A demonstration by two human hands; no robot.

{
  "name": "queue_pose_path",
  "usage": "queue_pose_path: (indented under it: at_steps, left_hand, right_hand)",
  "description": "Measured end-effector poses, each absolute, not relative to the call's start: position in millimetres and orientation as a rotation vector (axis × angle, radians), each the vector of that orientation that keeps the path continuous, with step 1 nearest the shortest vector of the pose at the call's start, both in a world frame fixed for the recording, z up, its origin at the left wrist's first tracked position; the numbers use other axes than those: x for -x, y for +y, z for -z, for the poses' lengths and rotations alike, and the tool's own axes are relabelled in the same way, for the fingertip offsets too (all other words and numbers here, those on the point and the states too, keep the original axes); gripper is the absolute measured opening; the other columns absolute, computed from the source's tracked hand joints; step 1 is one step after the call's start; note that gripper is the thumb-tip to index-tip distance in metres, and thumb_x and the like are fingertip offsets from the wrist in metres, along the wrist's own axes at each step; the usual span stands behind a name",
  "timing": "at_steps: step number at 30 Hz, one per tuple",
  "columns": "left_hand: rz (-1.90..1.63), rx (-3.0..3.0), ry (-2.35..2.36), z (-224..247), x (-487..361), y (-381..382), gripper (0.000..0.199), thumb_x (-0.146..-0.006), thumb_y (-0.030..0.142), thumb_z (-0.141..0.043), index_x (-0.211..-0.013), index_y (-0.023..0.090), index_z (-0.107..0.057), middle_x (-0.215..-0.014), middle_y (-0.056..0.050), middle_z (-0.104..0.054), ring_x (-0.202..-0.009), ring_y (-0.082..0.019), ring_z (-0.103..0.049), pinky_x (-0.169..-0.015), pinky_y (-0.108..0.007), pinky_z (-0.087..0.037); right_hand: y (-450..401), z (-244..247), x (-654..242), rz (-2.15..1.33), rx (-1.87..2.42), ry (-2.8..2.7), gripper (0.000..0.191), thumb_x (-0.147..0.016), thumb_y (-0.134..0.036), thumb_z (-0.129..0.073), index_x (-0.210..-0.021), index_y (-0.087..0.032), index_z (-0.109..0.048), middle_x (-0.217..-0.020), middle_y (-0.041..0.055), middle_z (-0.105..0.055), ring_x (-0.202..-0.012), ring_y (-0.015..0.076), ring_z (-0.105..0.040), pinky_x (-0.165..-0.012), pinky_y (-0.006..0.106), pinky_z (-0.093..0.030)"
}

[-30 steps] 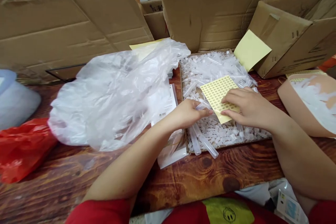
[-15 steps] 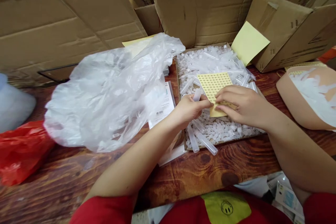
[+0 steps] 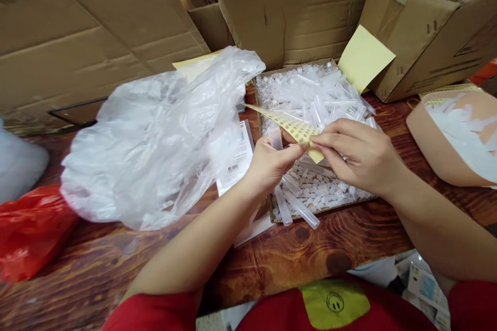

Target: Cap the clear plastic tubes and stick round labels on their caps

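A dark wood-grained table [image 3: 357,235] is spread with a crumpled plastic bag [image 3: 155,145], at nine o'clock from a shallow tray [image 3: 328,210] filled with small clear pieces. A peach-coloured bin [image 3: 435,150] is placed at three o'clock. Over the tray, a yellow marked sheet [image 3: 297,129] is pinched narrowly by the right hand [image 3: 355,152], one corner pointed towards ten o'clock. A translucent tube [image 3: 276,138] is held in the left hand [image 3: 267,163], its thumb set against the sheet.
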State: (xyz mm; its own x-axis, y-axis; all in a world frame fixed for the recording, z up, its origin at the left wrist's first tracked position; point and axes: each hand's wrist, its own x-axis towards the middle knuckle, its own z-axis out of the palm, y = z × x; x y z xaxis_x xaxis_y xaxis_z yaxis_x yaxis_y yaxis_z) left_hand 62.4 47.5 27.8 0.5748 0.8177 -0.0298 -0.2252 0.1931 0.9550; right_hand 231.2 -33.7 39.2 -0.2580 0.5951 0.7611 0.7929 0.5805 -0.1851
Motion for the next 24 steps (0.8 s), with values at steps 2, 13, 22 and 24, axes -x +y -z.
queue_pose_path:
  at_steps: [2, 13, 22, 24]
  left_hand:
    - [-0.826, -1.165, 0.588, -28.3, -62.4, 47.8, 0.042, -0.055, 0.036, -0.095, -0.07, 0.018, -0.06, -0.052, 0.008, -0.048, -0.046, -0.005, -0.042, -0.045, -0.02, -0.033]
    - [-0.943, -1.352, 0.637, -22.3, -57.1, 47.8, 0.037, -0.057, 0.034, -0.097, -0.072, 0.017, -0.068, -0.074, -0.002, -0.075, -0.065, -0.012, -0.066, -0.062, -0.024, -0.055]
    - [-1.04, -1.554, 0.634, -23.3, -54.4, 40.8, 0.022, -0.064, 0.026, -0.093, -0.069, 0.017, -0.074, -0.072, -0.003, -0.076, -0.06, -0.012, -0.065, -0.052, -0.022, -0.051]
    - [-1.048, -1.562, 0.641, -23.9, -54.8, 40.5, 0.022, -0.064, 0.026, -0.093, -0.068, 0.016, -0.074, -0.072, -0.003, -0.076, -0.059, -0.012, -0.065, -0.051, -0.022, -0.05]
  right_hand:
    - [-34.5, -41.0, -229.7, 0.279, 1.108, -1.942, 0.015, -0.095, -0.009, -0.061, -0.101, -0.017, -0.072, -0.088, 0.0075, -0.073, -0.082, 0.0175, -0.071, -0.074, 0.031, -0.061]
    - [-36.7, -43.6, -228.2, 0.284, 1.119, -1.906, 0.016, -0.092, -0.008, -0.061, -0.094, -0.021, -0.07, -0.085, 0.0037, -0.072, -0.079, 0.0171, -0.07, -0.07, 0.03, -0.06]
    - [-41.4, -46.8, -227.9, 0.524, 1.138, -2.097, 0.01, -0.09, -0.009, -0.061, -0.086, -0.015, -0.068, -0.081, 0.0093, -0.068, -0.076, 0.0215, -0.065, -0.069, 0.035, -0.056]
    - [-40.8, -46.3, -228.7, 0.534, 1.142, -2.116, 0.011, -0.091, -0.01, -0.06, -0.085, -0.016, -0.067, -0.079, 0.0078, -0.068, -0.075, 0.0208, -0.064, -0.068, 0.035, -0.055]
